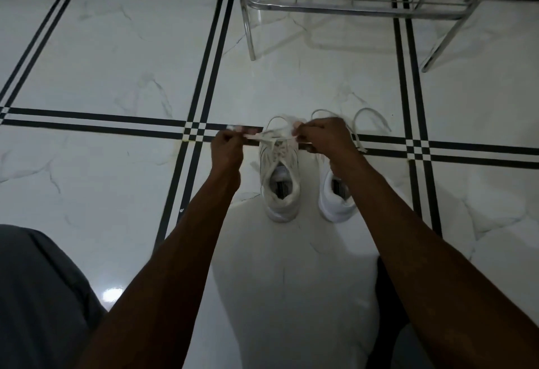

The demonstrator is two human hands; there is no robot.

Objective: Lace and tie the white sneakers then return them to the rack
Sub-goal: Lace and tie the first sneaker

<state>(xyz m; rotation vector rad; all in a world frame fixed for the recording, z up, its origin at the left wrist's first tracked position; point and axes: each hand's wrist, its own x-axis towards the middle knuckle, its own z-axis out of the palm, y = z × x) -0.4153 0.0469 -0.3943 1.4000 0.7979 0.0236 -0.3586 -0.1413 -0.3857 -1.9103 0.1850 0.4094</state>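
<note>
White laces (pixel 272 138) pinched in both hands (pixel 227 147), pulled apart over left sneaker (pixel 280 176) to tighten knot; rack (pixel 350 4) beyond.

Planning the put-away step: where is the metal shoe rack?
The chrome wire shoe rack stands at the top right of the head view, on the tiled floor beyond the two white sneakers.

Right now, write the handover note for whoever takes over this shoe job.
Left hand and right hand: each pinching a lace end of the left sneaker, pulled apart over its tongue; knot is blurred, unclear if finished.
Right sneaker: beside it on the floor, laces lying in loose loops, seemingly untied.
Rack: just ahead, its visible shelf bare.
Left: finish both knots, shelve the pair.
</note>
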